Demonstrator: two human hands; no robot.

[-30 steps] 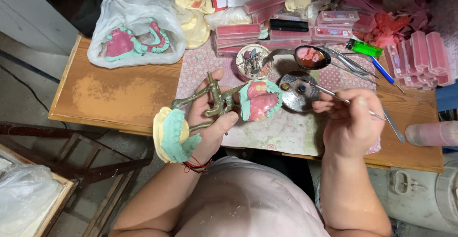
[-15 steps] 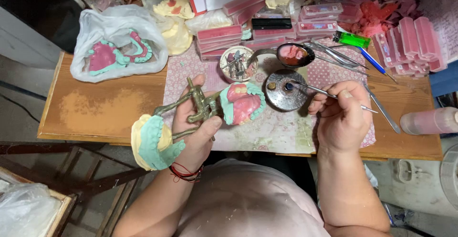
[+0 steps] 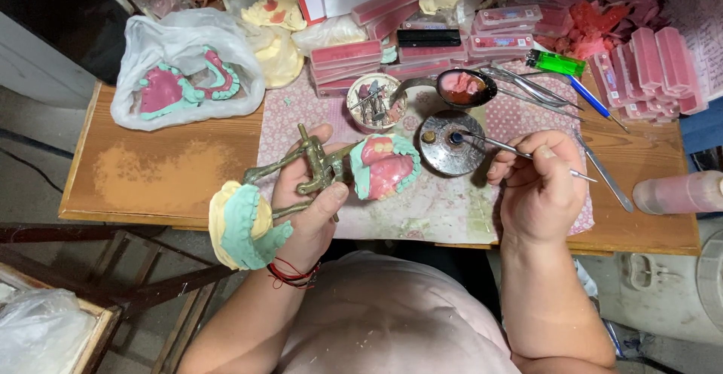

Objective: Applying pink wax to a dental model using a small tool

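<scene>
articulator (image 3: 316, 172), brass-coloured, is clamped in the left hand (image 3: 312, 201) over the near edge of the table (image 3: 151, 170), fingers wrapped round its frame and thumb pressed on the front. it is opened out: one green cast with pink wax (image 3: 384, 164) sits at its right end above the patterned mat (image 3: 452, 201), and a second green cast on a yellow base (image 3: 245, 227) hangs at its left end, past the table edge. a red cord (image 3: 292, 276) circles the left wrist.

right hand (image 3: 538, 186) pinches a thin metal tool (image 3: 520, 150), fingers closed together on the shaft. the tool tip lies on the round metal burner (image 3: 450, 143), just right of the pink wax cast.

head view, rest of the table: a small bowl of burs (image 3: 375, 101) stands behind the burner. a spoon with pink wax (image 3: 461, 86) lies beside the bowl. a green lighter (image 3: 555, 63) and a blue pen (image 3: 591, 101) lie to the right, near stacked pink wax sticks (image 3: 655, 69). a plastic bag holding more green and pink casts (image 3: 188, 80) rests at the left rear.
</scene>
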